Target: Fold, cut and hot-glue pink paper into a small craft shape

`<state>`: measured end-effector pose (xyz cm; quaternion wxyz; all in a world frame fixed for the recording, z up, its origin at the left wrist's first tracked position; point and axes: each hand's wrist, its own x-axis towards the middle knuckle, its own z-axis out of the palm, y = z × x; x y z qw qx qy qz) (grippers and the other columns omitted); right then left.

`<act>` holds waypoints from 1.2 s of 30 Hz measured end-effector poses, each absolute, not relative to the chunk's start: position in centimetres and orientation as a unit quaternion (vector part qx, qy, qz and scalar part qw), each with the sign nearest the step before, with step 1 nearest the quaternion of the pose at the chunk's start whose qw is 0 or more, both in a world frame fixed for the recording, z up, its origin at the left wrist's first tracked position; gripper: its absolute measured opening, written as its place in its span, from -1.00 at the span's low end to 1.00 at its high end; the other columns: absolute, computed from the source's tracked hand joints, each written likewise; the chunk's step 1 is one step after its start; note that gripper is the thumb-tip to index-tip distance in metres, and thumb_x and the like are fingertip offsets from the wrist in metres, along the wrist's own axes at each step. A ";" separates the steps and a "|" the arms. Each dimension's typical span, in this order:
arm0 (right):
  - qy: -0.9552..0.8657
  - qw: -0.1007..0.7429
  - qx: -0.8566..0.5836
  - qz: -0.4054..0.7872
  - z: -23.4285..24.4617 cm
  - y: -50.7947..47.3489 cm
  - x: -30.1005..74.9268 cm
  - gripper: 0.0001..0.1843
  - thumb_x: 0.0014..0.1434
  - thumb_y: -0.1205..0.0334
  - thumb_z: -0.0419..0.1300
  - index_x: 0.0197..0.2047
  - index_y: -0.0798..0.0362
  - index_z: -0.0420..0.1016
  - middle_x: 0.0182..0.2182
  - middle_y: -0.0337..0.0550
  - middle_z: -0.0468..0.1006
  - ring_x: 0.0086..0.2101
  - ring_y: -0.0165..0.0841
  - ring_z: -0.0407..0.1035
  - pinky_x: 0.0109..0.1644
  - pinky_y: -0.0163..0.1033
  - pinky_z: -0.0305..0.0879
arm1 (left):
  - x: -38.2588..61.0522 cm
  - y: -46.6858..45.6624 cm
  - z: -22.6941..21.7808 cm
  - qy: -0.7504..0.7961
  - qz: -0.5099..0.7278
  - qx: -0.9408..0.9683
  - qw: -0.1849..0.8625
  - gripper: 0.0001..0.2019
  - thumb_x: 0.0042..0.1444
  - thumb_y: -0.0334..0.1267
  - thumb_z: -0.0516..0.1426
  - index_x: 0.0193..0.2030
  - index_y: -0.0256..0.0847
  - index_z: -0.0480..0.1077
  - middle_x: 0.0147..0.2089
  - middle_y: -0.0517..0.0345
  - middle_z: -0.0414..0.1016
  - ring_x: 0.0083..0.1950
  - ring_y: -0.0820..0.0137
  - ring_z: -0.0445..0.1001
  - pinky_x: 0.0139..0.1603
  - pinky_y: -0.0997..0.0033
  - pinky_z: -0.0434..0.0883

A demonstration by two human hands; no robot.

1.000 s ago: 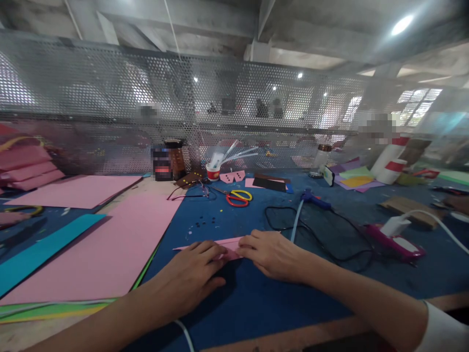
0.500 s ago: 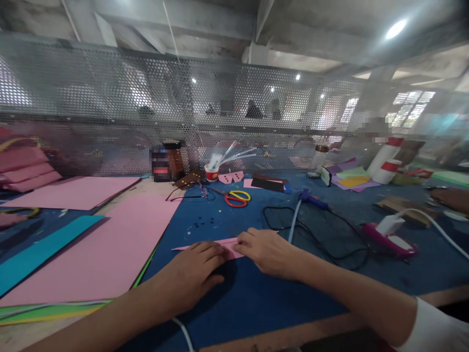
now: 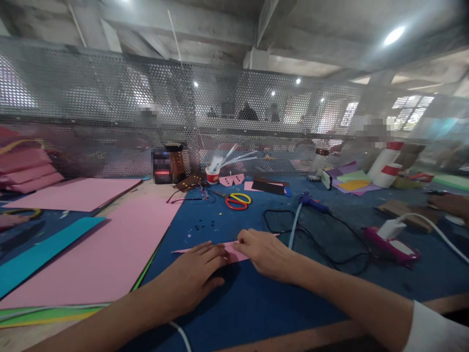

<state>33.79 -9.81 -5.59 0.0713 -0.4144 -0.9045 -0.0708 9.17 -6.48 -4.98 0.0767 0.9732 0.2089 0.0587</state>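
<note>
Left hand [image 3: 203, 266] and right hand [image 3: 269, 252] are touching pink paper [image 3: 237, 255].
The left is lying open; I cannot tell if the right is gripping.

At lower center we could pass over the blue tabletop [image 3: 278, 308]; right of center, a glue gun [image 3: 314, 203] and its black cord [image 3: 311, 238] block us, scissors [image 3: 234, 209] mid-frame.
</note>
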 end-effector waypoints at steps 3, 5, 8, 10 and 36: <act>-0.908 0.076 -0.406 -0.076 -5.5 -9.8 33.7 -0.60 0.27 0.52 -0.01 0.13 0.10 0.35 -0.01 -0.05 0.39 -0.17 -0.27 0.25 -0.12 -0.19 0.25 | 9.2 -6.6 -4.9 0.214 0.067 0.972 0.070 -0.61 0.29 -0.29 0.10 0.23 -0.01 0.24 0.26 0.08 0.37 0.25 0.17 0.35 0.28 0.03 0.31; -0.908 0.070 -0.405 -0.082 -5.4 -9.8 33.5 -0.58 0.25 0.54 0.00 0.14 0.12 0.34 0.00 -0.04 0.41 -0.17 -0.26 0.25 -0.12 -0.18 0.26 | 9.3 -6.6 -5.0 0.215 0.075 0.972 0.058 -0.61 0.29 -0.29 0.10 0.24 -0.01 0.24 0.27 0.05 0.35 0.23 0.15 0.35 0.22 0.02 0.35; -0.907 0.060 -0.408 -0.083 -5.1 -10.0 33.4 -0.55 0.23 0.54 0.00 0.16 0.13 0.33 -0.04 -0.04 0.43 -0.18 -0.25 0.25 -0.12 -0.17 0.27 | 9.4 -6.5 -5.2 0.211 0.079 0.973 0.042 -0.63 0.28 -0.29 0.11 0.21 -0.05 0.26 0.25 0.02 0.38 0.23 0.12 0.35 0.22 -0.02 0.33; -0.906 0.060 -0.410 -0.082 -5.1 -10.0 33.4 -0.55 0.24 0.53 0.00 0.17 0.13 0.32 -0.05 -0.04 0.43 -0.17 -0.25 0.25 -0.12 -0.18 0.27 | 9.5 -6.4 -5.2 0.208 0.078 0.974 0.041 -0.64 0.29 -0.30 0.10 0.21 -0.08 0.25 0.24 0.02 0.39 0.24 0.13 0.34 0.24 -0.02 0.31; -0.845 0.134 -0.512 -0.081 -6.0 -8.2 35.3 -0.91 0.32 0.22 0.19 -0.22 0.05 0.44 -0.20 -0.16 0.47 -0.15 -0.26 0.26 -0.12 -0.16 0.10 | 9.2 -5.9 -4.7 0.229 0.110 0.962 0.105 -0.72 0.32 -0.22 0.08 0.14 0.04 0.36 0.19 0.12 0.42 0.15 0.21 0.35 0.13 0.13 0.29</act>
